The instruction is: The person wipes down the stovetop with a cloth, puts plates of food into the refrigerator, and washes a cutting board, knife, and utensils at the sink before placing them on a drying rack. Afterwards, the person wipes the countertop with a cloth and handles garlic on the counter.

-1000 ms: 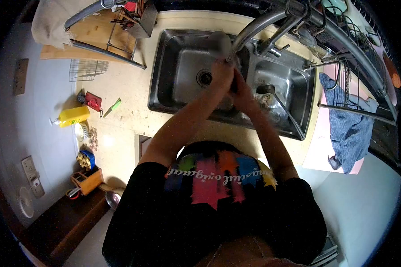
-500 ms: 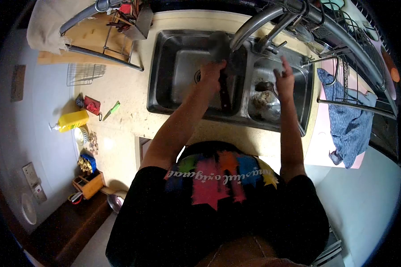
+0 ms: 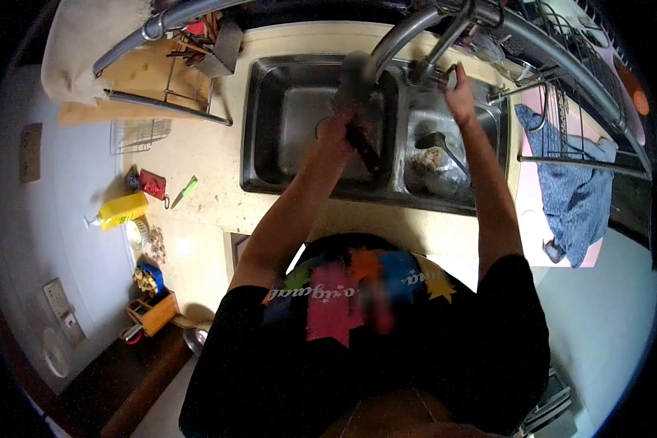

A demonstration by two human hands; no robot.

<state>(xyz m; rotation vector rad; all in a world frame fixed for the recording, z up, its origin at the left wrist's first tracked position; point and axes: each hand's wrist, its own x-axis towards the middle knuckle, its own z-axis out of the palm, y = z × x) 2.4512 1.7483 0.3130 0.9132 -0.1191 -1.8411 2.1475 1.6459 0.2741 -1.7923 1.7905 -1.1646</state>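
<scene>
My left hand (image 3: 336, 133) is closed round a dark-handled utensil (image 3: 365, 150) over the left basin of the steel sink (image 3: 288, 109). The utensil's upper part is blurred and lies under the spout (image 3: 401, 40). At the tap behind the right basin, my right hand (image 3: 460, 98) has its fingers on the tap handle (image 3: 445, 74). Below that hand, a dark ladle (image 3: 433, 139) lies in the right basin, beside a clear, wet-looking item with brownish bits (image 3: 431, 162) that I cannot make out.
On the left counter are a green knife (image 3: 185, 191), a yellow pump bottle (image 3: 124, 210) and a red object (image 3: 152, 184). A metal rack (image 3: 584, 162) stands on the right over a blue cloth (image 3: 569, 197). A utensil holder (image 3: 220, 51) is at the back left.
My right hand has left my left hand and moved right, then up to the tap handle. My left hand has shifted slightly left, still holding the utensil, whose handle shows more now.
</scene>
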